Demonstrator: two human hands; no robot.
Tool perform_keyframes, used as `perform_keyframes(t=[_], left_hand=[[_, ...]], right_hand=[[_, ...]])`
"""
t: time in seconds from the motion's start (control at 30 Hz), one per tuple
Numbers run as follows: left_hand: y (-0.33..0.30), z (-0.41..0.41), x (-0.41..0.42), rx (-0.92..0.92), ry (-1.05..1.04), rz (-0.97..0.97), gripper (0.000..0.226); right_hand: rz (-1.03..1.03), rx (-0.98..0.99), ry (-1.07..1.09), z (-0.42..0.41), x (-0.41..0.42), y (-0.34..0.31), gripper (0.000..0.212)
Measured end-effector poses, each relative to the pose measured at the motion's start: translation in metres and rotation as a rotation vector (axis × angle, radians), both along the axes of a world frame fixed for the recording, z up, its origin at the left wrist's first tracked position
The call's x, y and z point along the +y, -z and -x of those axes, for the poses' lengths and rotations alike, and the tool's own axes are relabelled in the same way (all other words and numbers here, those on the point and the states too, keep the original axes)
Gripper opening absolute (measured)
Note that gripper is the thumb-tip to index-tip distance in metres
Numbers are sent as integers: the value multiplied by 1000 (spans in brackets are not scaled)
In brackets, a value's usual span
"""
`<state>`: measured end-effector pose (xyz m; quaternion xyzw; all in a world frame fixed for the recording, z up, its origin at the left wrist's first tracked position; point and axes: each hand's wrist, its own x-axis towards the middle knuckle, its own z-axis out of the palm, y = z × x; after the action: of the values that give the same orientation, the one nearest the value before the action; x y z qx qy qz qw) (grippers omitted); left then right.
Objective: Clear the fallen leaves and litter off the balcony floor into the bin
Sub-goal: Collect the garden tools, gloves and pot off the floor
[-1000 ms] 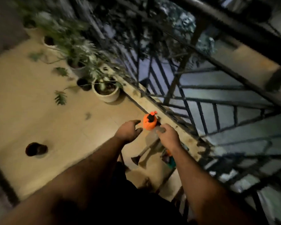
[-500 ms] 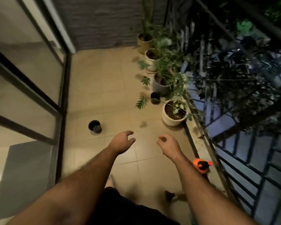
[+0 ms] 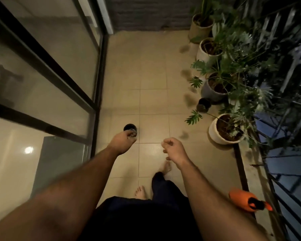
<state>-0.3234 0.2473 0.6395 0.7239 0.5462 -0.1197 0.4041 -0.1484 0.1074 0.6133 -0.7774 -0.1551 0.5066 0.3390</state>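
Observation:
A small black round container [image 3: 129, 127] stands on the beige tiled floor [image 3: 151, 101] close to the glass door, with something greyish and shiny inside. My left hand [image 3: 122, 143] hangs just over its near rim, back up, fingers pointing down at it and mostly hidden. My right hand [image 3: 173, 150] floats over the tiles to the right, loosely curled, with nothing visible in it. Several dark leaf-like patches [image 3: 189, 100] lie on the floor beside the plant pots; they are too blurred to tell leaves from shadows.
A glass sliding door [image 3: 59, 87] runs along the left. Potted plants [image 3: 222, 131] and a small black pot [image 3: 203, 105] line the right side under a dark railing [image 3: 285, 180]. An orange spray bottle [image 3: 247, 201] lies on the ledge. My bare feet [image 3: 140, 192] are on the tiles.
My view swung from the railing ledge and spray bottle to the floor along the door. My left hand moved down-left over the black container. My right hand's fingers curled in.

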Motion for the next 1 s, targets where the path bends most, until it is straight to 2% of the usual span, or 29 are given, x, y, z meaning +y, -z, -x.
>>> perform_keyframes(t=[0.33, 0.5, 0.67, 0.8, 1.0], left_hand=[[27, -28, 116, -1, -162, 73, 50], [87, -37, 171, 37, -168, 147, 49], [183, -51, 238, 120, -64, 209, 48], [276, -50, 290, 145, -75, 252, 50], [433, -29, 325, 208, -134, 292, 55]], right_hand=[[76, 70, -85, -36, 141, 45, 21], [111, 28, -72, -41, 203, 103, 27], [198, 79, 98, -31, 247, 191, 19], [284, 122, 165, -12, 286, 278, 2], [373, 115, 31, 26, 324, 429, 27]])
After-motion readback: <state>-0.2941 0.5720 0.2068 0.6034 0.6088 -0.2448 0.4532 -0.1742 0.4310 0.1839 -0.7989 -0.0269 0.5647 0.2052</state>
